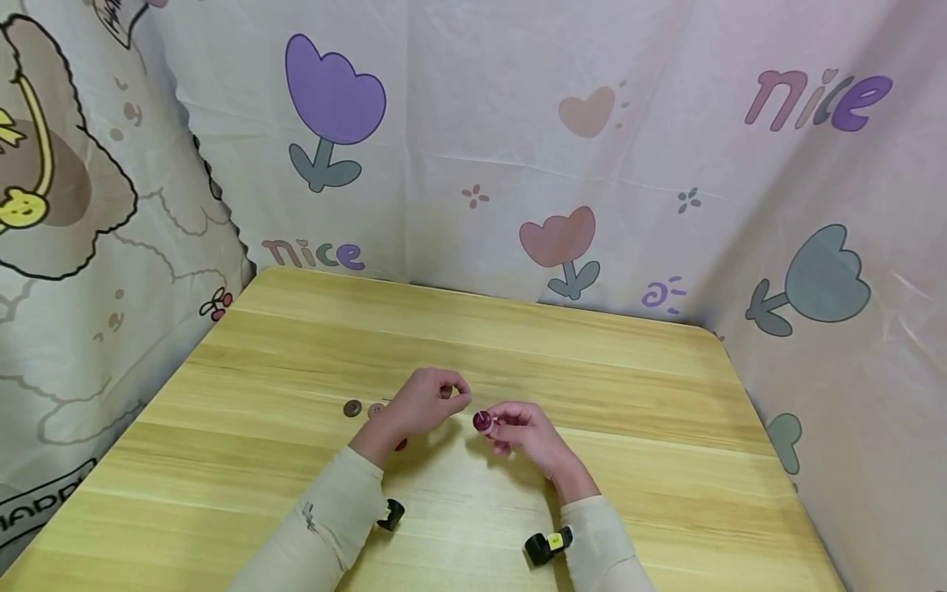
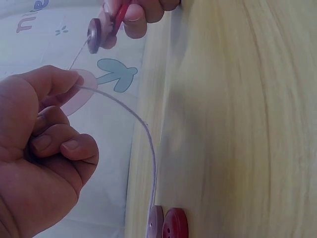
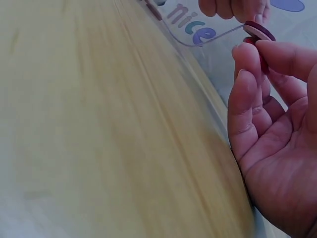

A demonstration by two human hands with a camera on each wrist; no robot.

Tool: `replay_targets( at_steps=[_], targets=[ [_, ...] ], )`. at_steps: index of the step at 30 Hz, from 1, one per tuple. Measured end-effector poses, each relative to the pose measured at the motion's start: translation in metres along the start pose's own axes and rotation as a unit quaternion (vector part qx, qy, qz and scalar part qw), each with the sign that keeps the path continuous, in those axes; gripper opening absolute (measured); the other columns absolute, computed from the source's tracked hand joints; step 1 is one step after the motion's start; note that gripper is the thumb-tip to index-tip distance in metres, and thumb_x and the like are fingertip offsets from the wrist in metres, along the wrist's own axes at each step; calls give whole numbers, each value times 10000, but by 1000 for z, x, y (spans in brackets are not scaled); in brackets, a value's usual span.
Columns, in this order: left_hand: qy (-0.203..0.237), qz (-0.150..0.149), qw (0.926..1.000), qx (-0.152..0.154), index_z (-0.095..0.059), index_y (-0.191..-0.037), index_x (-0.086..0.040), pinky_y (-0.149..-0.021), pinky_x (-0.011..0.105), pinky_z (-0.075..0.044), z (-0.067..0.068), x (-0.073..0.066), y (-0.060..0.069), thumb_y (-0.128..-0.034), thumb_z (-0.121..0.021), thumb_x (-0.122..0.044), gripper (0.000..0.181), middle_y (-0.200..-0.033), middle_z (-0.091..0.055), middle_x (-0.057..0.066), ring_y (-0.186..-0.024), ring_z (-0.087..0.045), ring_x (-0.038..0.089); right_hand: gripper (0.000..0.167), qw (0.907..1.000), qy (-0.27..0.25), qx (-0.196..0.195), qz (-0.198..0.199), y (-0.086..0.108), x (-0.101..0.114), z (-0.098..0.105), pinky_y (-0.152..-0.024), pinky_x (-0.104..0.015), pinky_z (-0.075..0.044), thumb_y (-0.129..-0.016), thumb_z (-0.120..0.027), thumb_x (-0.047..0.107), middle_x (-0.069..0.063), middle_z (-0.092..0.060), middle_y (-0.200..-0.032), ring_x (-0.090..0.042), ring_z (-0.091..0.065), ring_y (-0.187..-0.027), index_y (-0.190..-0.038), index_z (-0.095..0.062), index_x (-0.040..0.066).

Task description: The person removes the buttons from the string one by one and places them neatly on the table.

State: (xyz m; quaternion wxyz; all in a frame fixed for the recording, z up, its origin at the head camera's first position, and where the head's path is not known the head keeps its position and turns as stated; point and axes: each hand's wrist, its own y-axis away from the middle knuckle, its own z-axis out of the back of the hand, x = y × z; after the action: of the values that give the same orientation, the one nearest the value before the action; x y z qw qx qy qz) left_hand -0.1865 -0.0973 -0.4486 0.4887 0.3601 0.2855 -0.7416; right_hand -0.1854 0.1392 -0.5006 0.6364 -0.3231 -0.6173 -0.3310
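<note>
My left hand [image 1: 425, 400] pinches a thin white cord [image 2: 148, 144] between thumb and forefinger, its other fingers curled in. A short stretch of cord runs from those fingertips to a dark red button [image 2: 93, 35]. My right hand [image 1: 525, 432] holds that button by thumb and fingertips, together with a paler pink piece and a bright red piece [image 2: 120, 19] behind it. Fingers partly cover these pieces. From the left hand the cord's longer part curves down toward the table. By the left wrist lie a brown button [image 1: 352, 408], a pink button [image 1: 376, 409] and a partly hidden red button [image 1: 401, 445].
Both hands are above a light wooden table [image 1: 666, 395]. A patterned curtain [image 1: 459, 107] hangs behind it and along both sides. Black wrist devices [image 1: 549, 545] sit at the sleeves.
</note>
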Motion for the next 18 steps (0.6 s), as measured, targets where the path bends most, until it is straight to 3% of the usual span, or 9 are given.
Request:
replay_targets(
  at_steps=[4,10,14,18],
  targets=[
    [83,-39,10000,-30,-749,-929,-95,-573,309,-380,1,0,1,-955,-682,-161,98,-603,-434,-46,-534,-371,99,183,9999,111,89,63,0,0,0,-599,-279,-505,-948,-648,27,-298,-629,-882,-171,-597,-659,-1082,-681,-92],
    [78,-403,9991,-91,-745,-876,-117,-659,342,-441,1,2,2,-924,-704,-138,67,-814,-598,-70,-712,-506,151,174,9996,152,207,136,0,1,0,-681,-320,-539,-982,-615,57,-324,-619,-936,-204,-609,-796,-1044,-671,-96],
    [488,-233,9981,286,-730,-881,-120,-665,347,-473,-1,3,4,-955,-682,-135,90,-852,-669,-55,-732,-569,179,186,9999,-76,153,0,0,1,-1,-750,-374,-549,-964,-562,43,-289,-630,-966,-265,-627,-869,-995,-637,-124],
    [1248,135,9892,760,-682,-933,-44,-584,367,-489,-5,3,6,-994,-627,-110,105,-843,-697,101,-649,-582,324,211,9993,-359,113,-71,0,0,-1,-748,-371,-548,-952,-520,44,-195,-624,-908,-264,-625,-841,-961,-572,-161]
  ],
)
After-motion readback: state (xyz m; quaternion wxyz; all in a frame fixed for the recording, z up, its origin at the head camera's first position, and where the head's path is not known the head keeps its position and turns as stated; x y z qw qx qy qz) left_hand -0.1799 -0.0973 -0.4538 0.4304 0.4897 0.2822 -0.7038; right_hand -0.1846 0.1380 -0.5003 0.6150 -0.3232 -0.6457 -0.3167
